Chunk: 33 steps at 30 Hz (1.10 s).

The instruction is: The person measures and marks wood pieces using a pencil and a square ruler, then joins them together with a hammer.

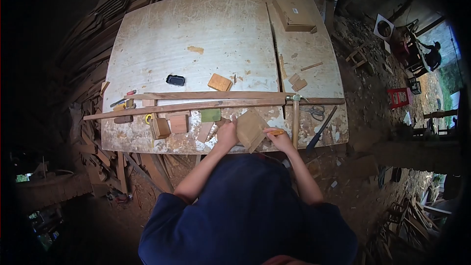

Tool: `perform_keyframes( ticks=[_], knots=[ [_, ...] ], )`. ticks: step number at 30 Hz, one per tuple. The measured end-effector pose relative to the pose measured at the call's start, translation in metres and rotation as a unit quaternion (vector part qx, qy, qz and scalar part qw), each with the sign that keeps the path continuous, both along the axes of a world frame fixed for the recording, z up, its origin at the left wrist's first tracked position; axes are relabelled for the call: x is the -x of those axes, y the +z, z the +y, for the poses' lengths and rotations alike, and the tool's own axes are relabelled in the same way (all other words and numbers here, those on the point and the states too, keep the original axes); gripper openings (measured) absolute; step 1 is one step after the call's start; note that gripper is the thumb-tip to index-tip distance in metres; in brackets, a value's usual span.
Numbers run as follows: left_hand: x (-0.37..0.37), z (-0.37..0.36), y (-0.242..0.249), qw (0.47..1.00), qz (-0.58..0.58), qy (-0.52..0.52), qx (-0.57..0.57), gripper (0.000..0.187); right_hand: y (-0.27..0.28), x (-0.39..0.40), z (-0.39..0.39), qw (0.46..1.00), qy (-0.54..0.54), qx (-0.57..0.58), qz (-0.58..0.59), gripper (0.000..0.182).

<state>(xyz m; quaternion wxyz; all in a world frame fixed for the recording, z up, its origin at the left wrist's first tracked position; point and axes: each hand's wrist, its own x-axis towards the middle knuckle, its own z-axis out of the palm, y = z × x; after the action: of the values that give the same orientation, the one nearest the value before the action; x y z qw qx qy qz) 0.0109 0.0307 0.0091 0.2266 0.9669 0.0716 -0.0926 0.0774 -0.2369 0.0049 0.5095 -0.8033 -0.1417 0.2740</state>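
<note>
There are two hands, one left hand [227, 135] and one right hand [281, 141]. I count one flat brown board [251, 129] and one orange pencil-like tool [277, 132]. Two long wood strips [196, 108] lie on one big table [221, 29]. There is one hammer [296, 122], one pair of scissors [318, 113], one black tray [175, 80], one green block [211, 115], one brown box [294, 14] and one thin little stick [311, 66]. Far off, there is one red stool [399, 97] and one other person [432, 57].

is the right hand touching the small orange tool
Touching. The head view shows the small orange tool held in the right hand, with no gap between them.
</note>
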Motion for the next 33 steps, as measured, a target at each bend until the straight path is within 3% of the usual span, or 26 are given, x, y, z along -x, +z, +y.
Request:
perform_keyframes(
  ticks=[2, 4, 5, 9, 10, 13, 16, 17, 20, 21, 24, 25, 28, 29, 32, 33],
  knots=[
    [-0.002, -0.007, 0.004, 1.000, 0.008, 0.001, -0.009, 0.086, -0.009, 0.006, -0.004, 0.999, 0.032, -0.018, 0.007, 0.020],
    [-0.005, -0.003, 0.008, 1.000, 0.011, 0.008, -0.019, 0.081, 0.056, 0.026, 0.019, 0.995, 0.084, -0.044, 0.020, 0.020],
    [-0.005, -0.003, 0.009, 1.000, 0.011, 0.009, -0.020, 0.079, 0.058, 0.030, 0.022, 0.988, 0.100, -0.094, 0.070, 0.020],
    [-0.009, -0.008, 0.011, 1.000, 0.021, 0.001, -0.021, 0.077, -0.001, -0.009, 0.000, 0.996, 0.051, -0.015, 0.073, 0.021],
    [-0.009, -0.010, 0.010, 1.000, 0.021, 0.002, -0.016, 0.079, 0.018, -0.011, 0.009, 0.996, 0.066, 0.014, 0.064, 0.022],
    [-0.008, -0.008, 0.008, 1.000, 0.017, 0.004, -0.017, 0.084, 0.065, 0.012, 0.043, 0.982, 0.171, -0.065, 0.051, 0.023],
    [-0.007, -0.007, 0.001, 1.000, 0.007, -0.005, -0.024, 0.087, 0.048, -0.022, 0.049, 0.986, 0.111, -0.053, 0.115, 0.022],
    [-0.005, -0.008, -0.002, 1.000, 0.007, -0.002, -0.019, 0.087, -0.003, -0.035, 0.046, 0.996, 0.077, -0.044, 0.020, 0.022],
    [0.013, -0.008, -0.013, 1.000, -0.008, -0.004, 0.002, 0.088, 0.011, -0.037, 0.064, 0.993, 0.105, -0.026, 0.040, 0.021],
    [0.009, -0.003, -0.009, 1.000, -0.022, -0.005, 0.007, 0.089, 0.033, -0.029, 0.073, 0.975, 0.174, -0.069, 0.115, 0.020],
    [0.011, -0.007, -0.006, 1.000, 0.024, 0.002, 0.006, 0.090, 0.022, -0.040, 0.078, 0.970, 0.093, -0.063, 0.215, 0.020],
    [0.012, -0.008, -0.014, 0.999, 0.020, 0.011, 0.024, 0.092, -0.012, -0.057, 0.075, 0.993, 0.083, -0.047, 0.067, 0.020],
    [0.019, -0.016, -0.019, 0.999, 0.031, 0.018, 0.013, 0.094, -0.031, -0.073, 0.076, 0.998, 0.025, -0.003, 0.049, 0.019],
    [0.014, -0.013, -0.018, 0.999, 0.023, 0.020, 0.017, 0.094, -0.032, -0.062, 0.080, 0.995, 0.083, -0.026, -0.050, 0.018],
    [0.020, -0.016, -0.017, 0.999, 0.022, 0.018, 0.031, 0.095, -0.010, -0.054, 0.086, 0.988, 0.117, -0.020, 0.094, 0.019],
    [0.021, -0.016, -0.021, 0.999, 0.026, 0.019, 0.030, 0.095, -0.042, -0.071, 0.077, 0.988, 0.061, -0.048, 0.131, 0.018]
  ],
)
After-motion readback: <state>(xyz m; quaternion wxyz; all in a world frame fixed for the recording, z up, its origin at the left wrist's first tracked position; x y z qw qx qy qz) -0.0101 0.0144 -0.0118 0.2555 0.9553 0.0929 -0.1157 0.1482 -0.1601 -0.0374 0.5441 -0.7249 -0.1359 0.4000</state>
